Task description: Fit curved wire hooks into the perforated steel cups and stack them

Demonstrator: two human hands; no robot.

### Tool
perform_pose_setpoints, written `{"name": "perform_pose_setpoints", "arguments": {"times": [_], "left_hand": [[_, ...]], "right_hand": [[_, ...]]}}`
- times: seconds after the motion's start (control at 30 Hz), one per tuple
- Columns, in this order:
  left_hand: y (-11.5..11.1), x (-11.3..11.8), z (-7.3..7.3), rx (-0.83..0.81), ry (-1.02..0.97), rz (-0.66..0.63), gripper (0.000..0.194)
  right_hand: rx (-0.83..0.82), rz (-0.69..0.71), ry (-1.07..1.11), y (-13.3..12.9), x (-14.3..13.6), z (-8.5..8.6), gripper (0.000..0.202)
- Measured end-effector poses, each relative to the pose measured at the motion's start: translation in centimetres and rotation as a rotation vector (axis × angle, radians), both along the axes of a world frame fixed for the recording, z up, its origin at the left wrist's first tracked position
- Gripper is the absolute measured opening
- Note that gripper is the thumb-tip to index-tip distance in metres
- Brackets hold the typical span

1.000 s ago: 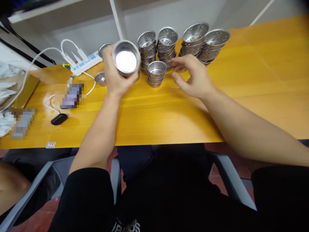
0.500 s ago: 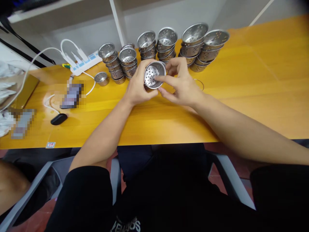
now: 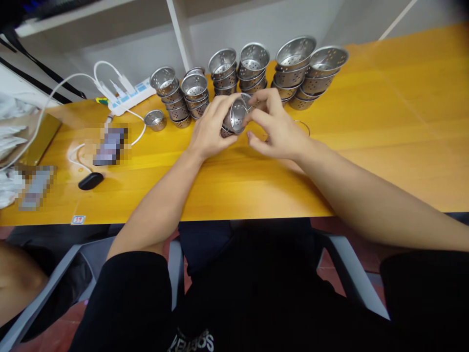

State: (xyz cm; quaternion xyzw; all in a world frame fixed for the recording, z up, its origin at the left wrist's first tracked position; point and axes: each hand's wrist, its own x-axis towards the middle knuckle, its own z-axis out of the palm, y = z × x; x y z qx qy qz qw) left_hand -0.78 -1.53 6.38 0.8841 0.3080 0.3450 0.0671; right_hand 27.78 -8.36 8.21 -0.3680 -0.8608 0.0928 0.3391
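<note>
My left hand is closed around a perforated metal strainer cup, held above the desk and tilted with its mouth toward the right. To its right, my right hand has its thumb and fingers apart. Its index fingertip is at the cup's rim; whether it touches cannot be made out. Part of another metal rim shows just behind the held cup. Beyond both hands stand stacks of similar strainer cups, such as a tall stack and a wide stack.
A single small strainer cup stands left of the stacks. Further left are a white power strip with cables, a blurred phone and a black oval object. A thin wire loop lies right of my right hand.
The held cup has turned from facing me to facing right. My right index finger has drawn back from inside the cup to its rim.
</note>
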Motion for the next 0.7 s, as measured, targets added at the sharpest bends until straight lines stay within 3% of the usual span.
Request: {"name": "perform_pose_setpoints", "arguments": {"times": [0.2, 0.7], "left_hand": [[-1.5, 0.5, 1.6, -0.046, 0.098, 0.097, 0.095], [-1.5, 0.7, 1.9, -0.05, 0.144, 0.093, 0.093]], "right_hand": [[-0.073, -0.067, 0.0, -0.4, 0.1, 1.2, 0.069], [-0.124, -0.095, 0.033, -0.1, 0.4, 1.0, 0.089]]}}
